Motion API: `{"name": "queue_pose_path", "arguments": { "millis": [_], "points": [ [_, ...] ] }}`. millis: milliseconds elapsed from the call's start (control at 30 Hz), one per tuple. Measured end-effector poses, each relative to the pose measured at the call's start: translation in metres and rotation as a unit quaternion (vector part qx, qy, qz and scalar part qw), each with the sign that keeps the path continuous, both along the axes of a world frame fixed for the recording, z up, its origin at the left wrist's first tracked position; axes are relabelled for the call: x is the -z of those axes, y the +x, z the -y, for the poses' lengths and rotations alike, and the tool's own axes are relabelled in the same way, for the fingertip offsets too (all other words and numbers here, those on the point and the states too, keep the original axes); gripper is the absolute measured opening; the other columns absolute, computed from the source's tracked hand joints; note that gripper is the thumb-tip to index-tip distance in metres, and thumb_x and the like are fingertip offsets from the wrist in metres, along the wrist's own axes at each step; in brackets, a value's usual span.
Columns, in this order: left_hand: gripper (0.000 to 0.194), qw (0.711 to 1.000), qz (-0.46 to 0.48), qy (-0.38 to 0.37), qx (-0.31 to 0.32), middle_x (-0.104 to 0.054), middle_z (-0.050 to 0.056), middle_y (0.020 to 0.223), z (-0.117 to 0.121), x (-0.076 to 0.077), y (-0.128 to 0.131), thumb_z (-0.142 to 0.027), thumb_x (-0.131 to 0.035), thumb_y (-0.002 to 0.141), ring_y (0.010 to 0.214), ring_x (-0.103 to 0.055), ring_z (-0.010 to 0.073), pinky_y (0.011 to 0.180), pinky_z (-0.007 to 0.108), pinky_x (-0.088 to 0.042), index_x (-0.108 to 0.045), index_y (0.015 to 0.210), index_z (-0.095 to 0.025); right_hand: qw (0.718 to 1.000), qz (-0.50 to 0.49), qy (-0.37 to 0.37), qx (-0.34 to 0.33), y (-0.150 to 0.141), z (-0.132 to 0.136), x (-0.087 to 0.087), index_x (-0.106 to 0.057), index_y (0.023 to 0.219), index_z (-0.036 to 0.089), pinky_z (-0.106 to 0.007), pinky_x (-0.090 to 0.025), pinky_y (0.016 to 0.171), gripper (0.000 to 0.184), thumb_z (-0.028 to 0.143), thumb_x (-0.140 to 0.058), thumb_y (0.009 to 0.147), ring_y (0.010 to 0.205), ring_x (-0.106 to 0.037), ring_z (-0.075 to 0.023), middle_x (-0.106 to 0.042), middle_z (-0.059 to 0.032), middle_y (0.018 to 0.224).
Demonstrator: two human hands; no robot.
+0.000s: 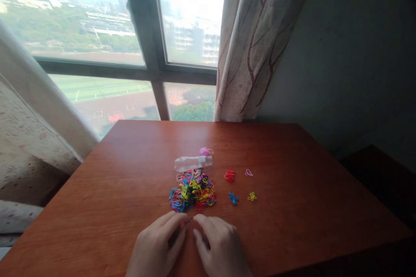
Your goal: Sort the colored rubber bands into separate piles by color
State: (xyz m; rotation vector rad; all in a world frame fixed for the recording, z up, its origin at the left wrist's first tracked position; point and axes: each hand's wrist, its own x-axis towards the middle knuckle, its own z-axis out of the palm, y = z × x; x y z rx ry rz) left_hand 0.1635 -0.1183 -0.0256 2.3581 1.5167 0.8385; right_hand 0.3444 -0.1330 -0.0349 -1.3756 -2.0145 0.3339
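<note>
A heap of small multicoloured pear-shaped wire pins [193,190] lies on the brown table, just beyond my fingertips. My left hand [159,242] is curled at the heap's near edge, its thumb and forefinger pinched together. Facing it, my right hand [219,242] is bent inward with its fingertips close to the left ones. A thin dark-red pin [190,219] spans the gap between both sets of fingertips; its exact shape is too small to make out. Right of the heap sit small groups of red pins [229,175], blue pins [233,198] and yellow pins [252,196], plus a pink pin [248,173].
A clear plastic bottle [191,163] lies on its side behind the heap, its mouth to the right. Behind it rests a pink bundle [206,151]. The wooden table [292,220] reaches to a window with curtains [253,43]; a dark wall stands right.
</note>
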Motion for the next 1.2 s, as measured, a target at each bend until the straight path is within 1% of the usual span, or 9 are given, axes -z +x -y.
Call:
{"name": "queue_pose_path", "arguments": {
  "millis": [100, 300, 467, 567, 667, 767, 900, 1000, 1200],
  "points": [
    [0.018, 1.0, 0.0, -0.016, 0.02, -0.074, -0.001, 0.085, 0.0, 0.001, 0.0, -0.022, -0.051, 0.091, 0.072, -0.071, 0.0133, 0.066, 0.018, -0.055, -0.069, 0.091, -0.027, 1.0, -0.008, -0.012, -0.002, -0.001, -0.001, 0.0, -0.062, 0.109, 0.024, -0.024, -0.042, 0.067, 0.023, 0.017, -0.048, 0.092, 0.073, -0.066, -0.0162, -0.071, 0.0001, 0.084],
    [0.017, 0.999, 0.02, -0.015, 0.036, -0.073, -0.001, 0.084, 0.002, 0.006, -0.001, -0.021, -0.052, 0.092, 0.07, -0.07, 0.0129, 0.065, 0.018, -0.055, -0.069, 0.091, -0.026, 0.999, -0.024, -0.044, -0.02, 0.001, -0.002, 0.0, -0.062, 0.086, 0.024, -0.024, -0.04, 0.066, 0.016, 0.014, -0.051, 0.088, 0.072, -0.065, -0.0164, -0.069, 0.0013, 0.078],
    [0.016, 0.999, 0.036, -0.003, 0.021, -0.076, -0.001, 0.094, 0.002, 0.009, -0.003, -0.025, -0.056, 0.09, 0.08, -0.073, 0.015, 0.072, 0.019, -0.057, -0.066, 0.103, -0.027, 0.997, -0.073, -0.035, 0.013, 0.006, -0.001, 0.002, -0.065, 0.093, 0.025, -0.024, -0.044, 0.066, 0.017, 0.017, -0.05, 0.09, 0.071, -0.066, -0.0166, -0.07, 0.0006, 0.08],
    [0.016, 1.0, 0.023, -0.003, 0.016, -0.076, -0.001, 0.095, 0.002, 0.009, -0.002, -0.026, -0.055, 0.091, 0.08, -0.074, 0.0155, 0.071, 0.02, -0.057, -0.066, 0.102, -0.028, 0.993, -0.097, -0.034, 0.056, 0.028, -0.002, 0.005, -0.067, 0.098, 0.024, -0.023, -0.047, 0.068, 0.017, 0.022, -0.05, 0.093, 0.073, -0.068, -0.016, -0.072, -0.0008, 0.085],
    [0.014, 1.0, 0.01, -0.011, 0.017, -0.076, -0.001, 0.094, 0.002, 0.008, -0.001, -0.026, -0.053, 0.092, 0.079, -0.073, 0.0155, 0.068, 0.02, -0.057, -0.066, 0.099, -0.028, 0.986, -0.093, -0.02, 0.135, 0.071, -0.007, 0.008, -0.069, 0.096, 0.022, -0.022, -0.049, 0.067, 0.02, 0.032, -0.052, 0.096, 0.07, -0.068, -0.0153, -0.073, -0.003, 0.085],
    [0.014, 1.0, 0.004, -0.019, 0.02, -0.075, -0.002, 0.093, 0.001, 0.007, -0.001, -0.026, -0.052, 0.093, 0.078, -0.073, 0.0154, 0.067, 0.02, -0.056, -0.065, 0.097, -0.029, 0.97, -0.05, -0.012, 0.238, 0.123, -0.018, 0.011, -0.071, 0.096, 0.02, -0.024, -0.047, 0.06, 0.029, 0.044, -0.054, 0.093, 0.06, -0.065, -0.0162, -0.069, -0.0027, 0.072],
    [0.014, 1.0, 0.005, -0.02, 0.019, -0.075, -0.002, 0.092, 0.001, 0.007, 0.0, -0.027, -0.052, 0.093, 0.077, -0.072, 0.015, 0.067, 0.02, -0.055, -0.065, 0.097, -0.029, 0.956, 0.02, -0.023, 0.293, 0.17, -0.036, 0.013, -0.071, 0.092, 0.019, -0.026, -0.044, 0.058, 0.038, 0.051, -0.05, 0.092, 0.06, -0.064, -0.0189, -0.066, -0.0036, 0.067],
    [0.014, 0.999, 0.007, -0.022, 0.023, -0.074, -0.003, 0.092, 0.002, 0.005, 0.0, -0.027, -0.051, 0.094, 0.077, -0.072, 0.0147, 0.066, 0.02, -0.055, -0.065, 0.097, -0.029, 0.953, 0.046, -0.037, 0.297, 0.182, -0.046, 0.014, -0.07, 0.093, 0.019, -0.027, -0.042, 0.059, 0.039, 0.051, -0.048, 0.092, 0.06, -0.063, -0.0189, -0.066, -0.0036, 0.067],
    [0.014, 1.0, -0.007, -0.013, 0.021, -0.075, -0.003, 0.09, 0.001, 0.003, 0.001, -0.028, -0.051, 0.094, 0.075, -0.072, 0.0151, 0.065, 0.021, -0.055, -0.065, 0.095, -0.028, 0.946, 0.083, -0.045, 0.311, 0.179, -0.049, 0.015, -0.071, 0.099, 0.018, -0.028, -0.039, 0.058, 0.043, 0.05, -0.044, 0.092, 0.061, -0.062, -0.0193, -0.066, -0.0041, 0.068]
  ]
}}
